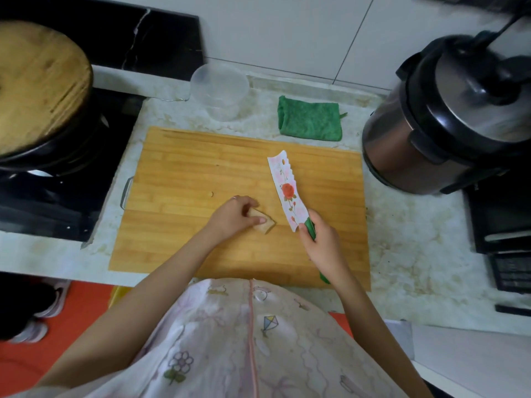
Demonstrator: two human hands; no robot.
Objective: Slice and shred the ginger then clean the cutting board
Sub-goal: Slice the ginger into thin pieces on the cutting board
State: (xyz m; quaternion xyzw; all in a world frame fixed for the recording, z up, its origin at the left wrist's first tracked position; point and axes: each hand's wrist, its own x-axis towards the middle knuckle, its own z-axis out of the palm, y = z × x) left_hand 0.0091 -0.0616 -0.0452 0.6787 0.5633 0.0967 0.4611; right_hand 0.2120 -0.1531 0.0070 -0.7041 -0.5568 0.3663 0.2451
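Ginger (265, 224) held on the cutting board (201, 173), knife (286, 191) just beside it.
The ginger lay near the board's middle, pinched under the curled fingers (253, 203) of the left hand (234, 215). Just right of them, the right hand (319, 239) had its fingers clamped round the knife's green handle, the flowered blade pointing away, apart from the ginger. Beyond the fingers, on the surface (402, 225), sat a folded green cloth (309, 119), a clear tub (219, 90) and a pressure cooker (445, 119).
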